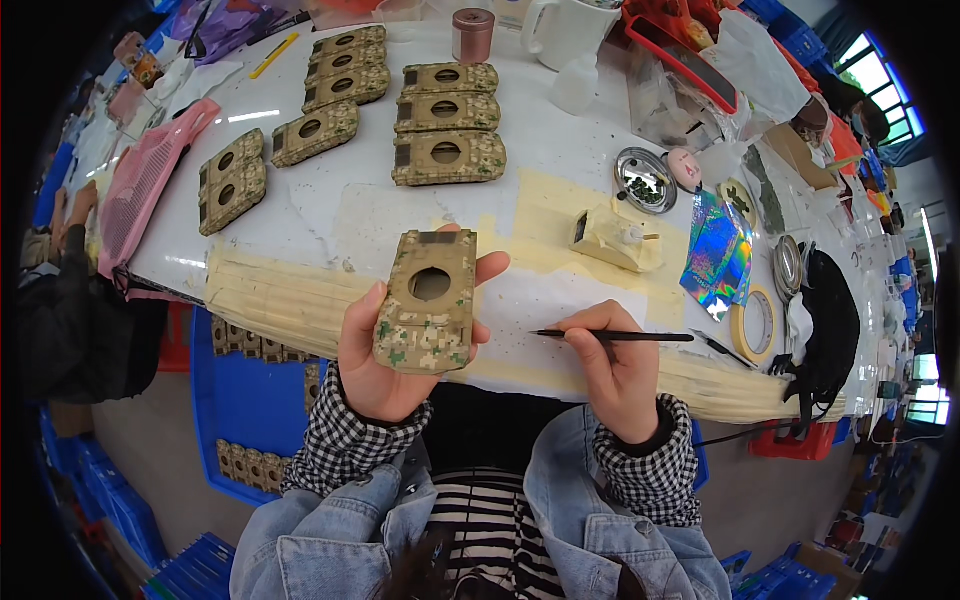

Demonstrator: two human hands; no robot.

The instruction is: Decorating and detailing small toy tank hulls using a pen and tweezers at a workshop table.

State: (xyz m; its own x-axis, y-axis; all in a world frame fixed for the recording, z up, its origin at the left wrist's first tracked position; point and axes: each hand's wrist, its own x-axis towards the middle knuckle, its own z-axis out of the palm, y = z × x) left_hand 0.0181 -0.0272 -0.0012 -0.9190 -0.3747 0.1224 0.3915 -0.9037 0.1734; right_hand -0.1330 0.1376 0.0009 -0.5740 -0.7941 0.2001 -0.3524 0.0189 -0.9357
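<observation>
Left fingers (492, 266) cradle a blocky, camouflaged, seemingly plastic hull (428, 322).

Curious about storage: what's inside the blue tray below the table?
The blue tray holds camouflage model hulls: below the table edge, at lower left and beside the checked left cuff. The edge, cuff and denim jacket hide other parts; contents there can't be seen.

a white table (540, 140) spreads across the room, its near edge wrapped in pale yellow tape (290, 300), with glare streaking its left side. grey floor (800, 480) shows beneath. at upper right, a dark-barred window (875, 75) glows brightly; blue crates (190, 570) sit lower left.
</observation>
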